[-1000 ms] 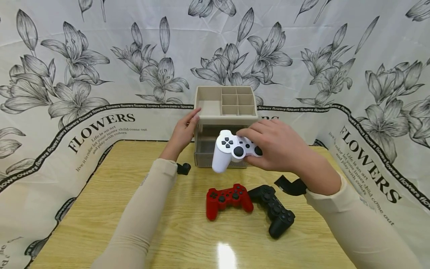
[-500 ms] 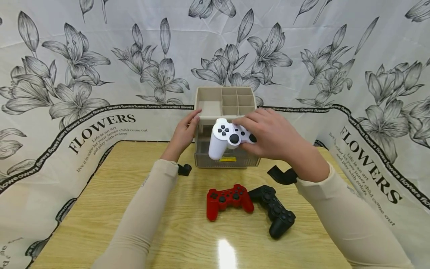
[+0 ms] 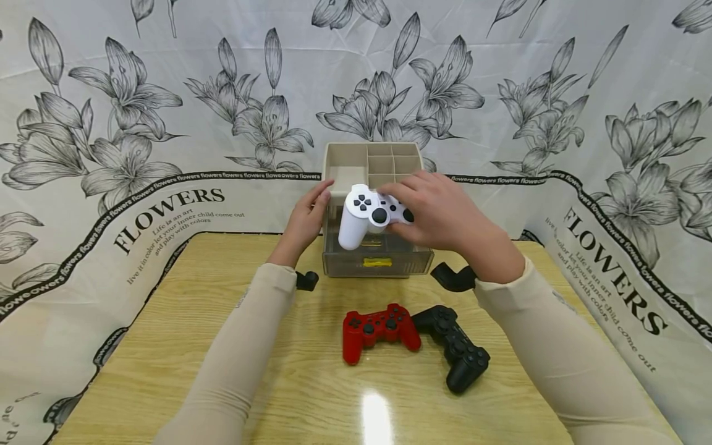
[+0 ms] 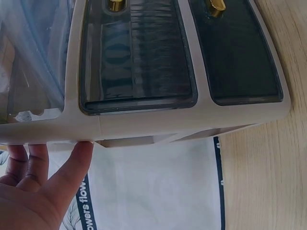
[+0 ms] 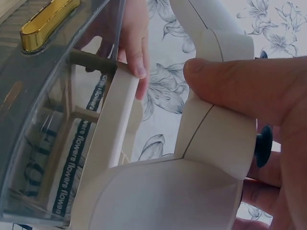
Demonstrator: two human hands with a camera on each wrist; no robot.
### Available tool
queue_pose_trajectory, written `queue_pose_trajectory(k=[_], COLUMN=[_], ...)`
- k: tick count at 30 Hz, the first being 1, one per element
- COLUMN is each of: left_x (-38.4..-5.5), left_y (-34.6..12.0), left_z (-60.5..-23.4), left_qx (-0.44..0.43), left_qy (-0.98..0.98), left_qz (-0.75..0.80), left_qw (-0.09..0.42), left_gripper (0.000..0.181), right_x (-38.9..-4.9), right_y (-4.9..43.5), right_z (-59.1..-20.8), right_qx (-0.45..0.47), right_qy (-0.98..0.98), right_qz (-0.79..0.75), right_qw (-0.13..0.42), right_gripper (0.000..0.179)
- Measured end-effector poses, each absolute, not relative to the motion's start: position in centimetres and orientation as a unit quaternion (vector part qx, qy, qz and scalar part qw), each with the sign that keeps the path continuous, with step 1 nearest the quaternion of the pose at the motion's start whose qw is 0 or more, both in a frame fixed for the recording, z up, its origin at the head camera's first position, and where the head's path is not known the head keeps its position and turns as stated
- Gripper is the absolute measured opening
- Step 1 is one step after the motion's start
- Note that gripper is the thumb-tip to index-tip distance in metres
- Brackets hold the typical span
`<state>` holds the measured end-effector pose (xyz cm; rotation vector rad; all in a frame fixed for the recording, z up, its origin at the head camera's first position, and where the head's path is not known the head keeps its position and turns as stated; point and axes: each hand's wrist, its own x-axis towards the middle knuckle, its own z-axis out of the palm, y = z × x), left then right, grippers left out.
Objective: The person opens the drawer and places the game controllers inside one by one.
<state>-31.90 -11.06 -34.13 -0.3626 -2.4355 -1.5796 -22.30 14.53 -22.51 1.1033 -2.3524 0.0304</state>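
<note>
My right hand grips a white game controller by one end, thumb on one face and fingers on the other. The controller hangs over the front of a beige desktop organizer, overlapping its clear, pulled-out drawer. In the right wrist view the controller is beside the clear drawer with its gold handle. My left hand rests with fairly straight fingers against the organizer's left side. The left wrist view shows its fingertips at the organizer's side edge.
A red game controller and a black one lie close together on the wooden table, in front of the organizer. Two dark drawers with gold handles are in the left wrist view. Flower-printed cloth surrounds the table.
My right hand has carried the white controller up, away from me and slightly left, uncovering the drawer's gold handle. The left hand and the other controllers stay put.
</note>
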Motion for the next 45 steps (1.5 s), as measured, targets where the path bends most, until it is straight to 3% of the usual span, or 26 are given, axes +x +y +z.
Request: queue_pose_trajectory(k=[29,45], left_x=[-32.2,-32.0], left_y=[-11.1,-10.9], left_z=[-34.3,-34.2], left_qx=[-0.127,-0.118], left_qy=[-0.826,-0.824], left_qz=[-0.537,-0.542], left_qw=[0.117,0.114], left_gripper=[0.047,0.044], right_x=[-25.3,-26.1], right_y=[12.6,12.4], right_z=[-25.0,-25.9], right_qx=[0.335,0.316], right_qy=[-0.932,-0.944], right_qz=[0.002,0.003], right_qw=[0.139,0.096], right_gripper=[0.056,0.051])
